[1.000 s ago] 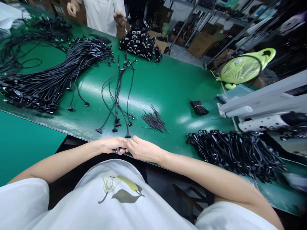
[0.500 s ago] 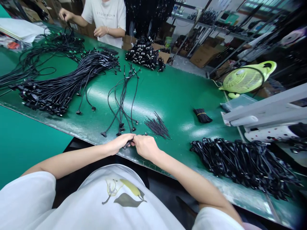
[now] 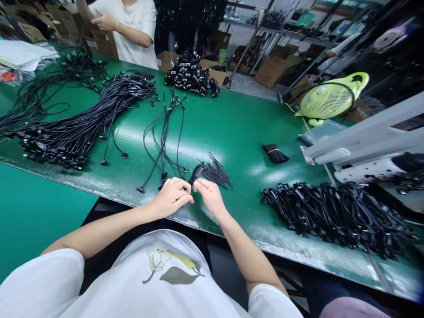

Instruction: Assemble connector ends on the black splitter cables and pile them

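Observation:
My left hand and my right hand meet over the near edge of the green table. Both are closed in a pinch on one folded black cable, whose loop sticks up between the fingertips. A few loose black cables lie spread just beyond my left hand. A small heap of thin black ties lies just past my right hand.
A large bundle of cables lies at the left, a pile of coiled ones at the right. A banded tie bundle, a green fan and a connector heap sit farther back. Another person stands across the table.
Both hands moved forward from the table's edge onto the table, still pinching the cable; its folded loop now rises above my fingers. The person opposite shifted their arms.

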`<action>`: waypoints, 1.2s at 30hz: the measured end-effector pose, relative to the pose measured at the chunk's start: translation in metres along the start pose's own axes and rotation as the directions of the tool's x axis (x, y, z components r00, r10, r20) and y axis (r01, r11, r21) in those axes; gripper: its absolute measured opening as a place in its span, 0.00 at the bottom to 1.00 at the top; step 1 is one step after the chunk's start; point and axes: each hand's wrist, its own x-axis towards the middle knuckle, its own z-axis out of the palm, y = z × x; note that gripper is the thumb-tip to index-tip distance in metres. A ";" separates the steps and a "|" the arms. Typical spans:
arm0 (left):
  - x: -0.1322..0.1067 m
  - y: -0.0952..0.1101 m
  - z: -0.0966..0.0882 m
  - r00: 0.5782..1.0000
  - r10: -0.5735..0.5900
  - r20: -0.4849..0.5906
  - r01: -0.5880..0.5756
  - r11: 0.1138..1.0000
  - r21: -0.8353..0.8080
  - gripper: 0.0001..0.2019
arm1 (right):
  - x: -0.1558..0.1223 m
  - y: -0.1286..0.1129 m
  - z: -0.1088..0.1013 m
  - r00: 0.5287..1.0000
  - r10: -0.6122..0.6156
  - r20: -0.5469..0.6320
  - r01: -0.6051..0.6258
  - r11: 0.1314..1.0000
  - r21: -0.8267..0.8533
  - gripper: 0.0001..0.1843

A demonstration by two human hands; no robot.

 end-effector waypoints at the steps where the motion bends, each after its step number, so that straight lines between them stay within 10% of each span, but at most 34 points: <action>1: 0.000 -0.005 0.002 0.999 -0.042 0.021 0.043 0.999 -0.032 0.18 | -0.003 -0.003 -0.002 0.996 -0.061 -0.065 0.056 0.995 -0.087 0.20; 5: 0.007 -0.017 -0.001 0.963 -0.259 0.073 0.266 0.872 -0.412 0.36 | -0.019 -0.015 0.006 0.952 -0.275 0.132 0.303 0.907 -0.292 0.21; 9: 0.004 0.004 -0.013 0.992 -0.090 0.092 0.116 0.933 -0.341 0.34 | -0.015 -0.012 0.012 0.930 -0.125 0.347 0.238 0.921 -0.308 0.19; 13: -0.009 0.019 -0.006 0.965 0.064 0.254 -0.051 0.997 -0.059 0.26 | 0.001 -0.009 -0.004 0.967 -0.050 0.249 0.148 0.907 -0.393 0.18; 16: -0.015 0.003 0.007 0.940 -0.049 0.336 0.110 0.980 -0.163 0.28 | 0.002 -0.014 -0.017 0.978 -0.183 0.101 0.209 0.878 -0.431 0.20; 19: -0.012 -0.019 0.010 0.891 -0.232 0.390 0.409 0.784 -0.468 0.33 | -0.007 -0.019 -0.020 0.953 -0.298 0.052 0.291 0.859 -0.420 0.20; 23: 0.002 -0.024 -0.002 0.931 -0.261 0.255 0.364 0.597 -0.715 0.24 | -0.018 -0.020 -0.013 0.890 -0.358 0.282 0.434 0.856 -0.282 0.18; 31: 0.003 -0.006 0.006 0.957 -0.012 0.290 0.191 0.777 -0.599 0.17 | -0.015 0.011 -0.004 0.880 -0.173 0.443 0.096 0.977 0.191 0.22; 36: 0.013 -0.015 0.016 0.996 -0.083 0.032 0.088 0.838 -0.538 0.12 | -0.029 0.001 -0.014 0.961 -0.081 0.265 0.127 0.978 -0.163 0.19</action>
